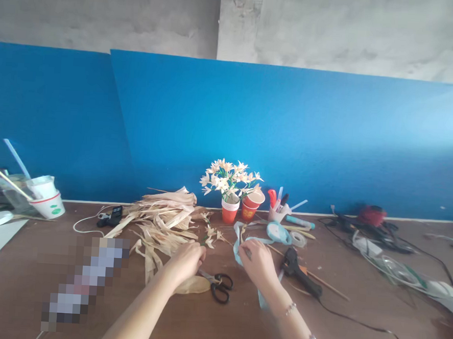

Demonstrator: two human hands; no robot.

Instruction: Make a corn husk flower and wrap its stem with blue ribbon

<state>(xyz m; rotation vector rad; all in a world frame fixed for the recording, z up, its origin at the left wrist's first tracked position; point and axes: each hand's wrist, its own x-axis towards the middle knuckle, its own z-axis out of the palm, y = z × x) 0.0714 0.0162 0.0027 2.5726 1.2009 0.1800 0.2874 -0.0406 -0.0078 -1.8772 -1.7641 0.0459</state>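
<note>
My left hand (187, 260) is closed, its fingertips pinched at the green stem of a small sprig of pale flowers (211, 237). Against the fingers of my right hand (258, 263) lies a light blue strip (237, 244), which runs on below the wrist. Those fingers are curled together, and what is between them is hidden. Between the hands rest black-handled scissors (221, 288), their blades beside a loose piece of dried husk (193, 285). A black glue gun (300, 274) lies right of my right hand. Beyond my left hand spreads a heap of dried corn husks (170, 214).
A stack of red paper cups (229, 213) holds pale flowers (226, 178) by the blue partition (175, 125). Nearby are a tool cup (278, 212), blue tape roll (278, 233) and clear tape roll (298, 239). Cables (363, 325) cross the right side; white cups (48, 204) stand left.
</note>
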